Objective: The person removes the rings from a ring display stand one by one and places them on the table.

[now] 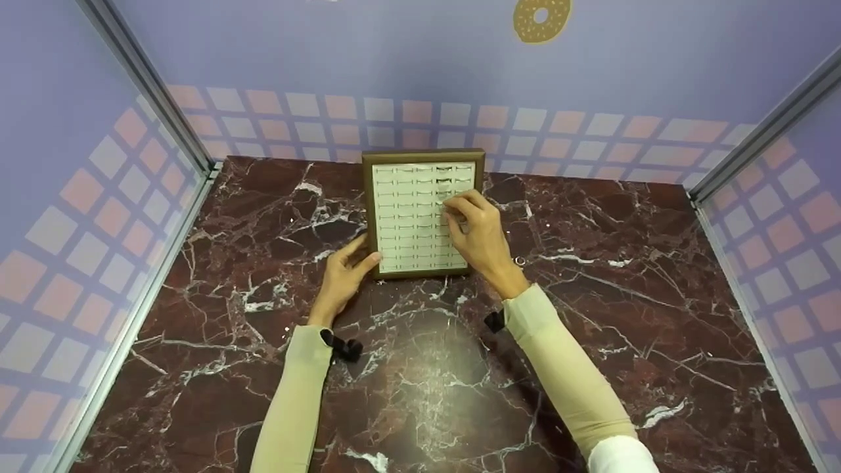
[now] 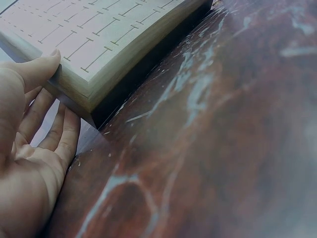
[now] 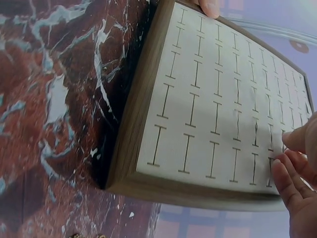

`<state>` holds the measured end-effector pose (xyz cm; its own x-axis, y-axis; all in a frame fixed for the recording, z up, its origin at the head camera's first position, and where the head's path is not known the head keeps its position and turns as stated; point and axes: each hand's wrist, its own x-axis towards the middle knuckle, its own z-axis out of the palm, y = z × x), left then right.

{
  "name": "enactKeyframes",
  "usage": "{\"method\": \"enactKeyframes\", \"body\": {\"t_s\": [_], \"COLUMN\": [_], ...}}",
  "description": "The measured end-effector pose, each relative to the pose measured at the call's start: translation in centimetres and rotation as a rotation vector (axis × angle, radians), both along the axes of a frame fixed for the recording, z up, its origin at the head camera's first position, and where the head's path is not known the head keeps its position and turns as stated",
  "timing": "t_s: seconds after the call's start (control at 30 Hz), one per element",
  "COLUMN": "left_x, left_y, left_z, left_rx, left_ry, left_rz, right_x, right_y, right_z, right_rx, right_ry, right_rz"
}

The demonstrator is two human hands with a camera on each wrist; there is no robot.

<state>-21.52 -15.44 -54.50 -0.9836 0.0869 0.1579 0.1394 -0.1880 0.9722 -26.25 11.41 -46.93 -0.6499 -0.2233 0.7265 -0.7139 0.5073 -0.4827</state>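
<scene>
A slotted jewelry display board [image 1: 410, 226] in a brown-gold frame stands tilted back on the marble table; its white pad has rows of I-shaped slits. At its lower left corner my left hand [image 1: 343, 279] holds the frame, thumb on the front edge and fingers behind, as the left wrist view shows [image 2: 34, 124]. My right hand [image 1: 483, 236] is at the board's right side, thumb and curled fingertips close together by a slit [image 3: 292, 158]. I cannot tell whether a small thing is between them. Slits above that hand [image 1: 444, 180] look darker and wider than the others.
A small ring-like thing [image 1: 520, 261] lies on the marble table [image 1: 624, 315] beside the right wrist. Behind the board rises a lilac wall [image 1: 420, 66] with pink and white squares. Similar panels with metal edges [image 1: 151, 85] close in both sides.
</scene>
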Motion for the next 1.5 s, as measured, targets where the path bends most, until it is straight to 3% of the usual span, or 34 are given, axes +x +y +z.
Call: {"method": "enactKeyframes", "body": {"t_s": [0.57,1.1,1.5], "left_x": [0.1,0.0,-0.1], "left_y": [0.2,0.0,-0.1], "left_z": [0.1,0.1,-0.1], "left_rx": [-0.002,-0.013,-0.023], "left_ry": [-0.019,-0.019,0.013], "left_rz": [0.008,-0.004,0.003], "right_x": [0.0,0.5,1.3], "right_y": [-0.6,0.1,0.4], "right_z": [0.1,0.7,0.9], "right_rx": [0.095,0.193,0.244], "right_ry": [0.004,-0.046,-0.016], "right_rz": [-0.091,-0.086,-0.068]}}
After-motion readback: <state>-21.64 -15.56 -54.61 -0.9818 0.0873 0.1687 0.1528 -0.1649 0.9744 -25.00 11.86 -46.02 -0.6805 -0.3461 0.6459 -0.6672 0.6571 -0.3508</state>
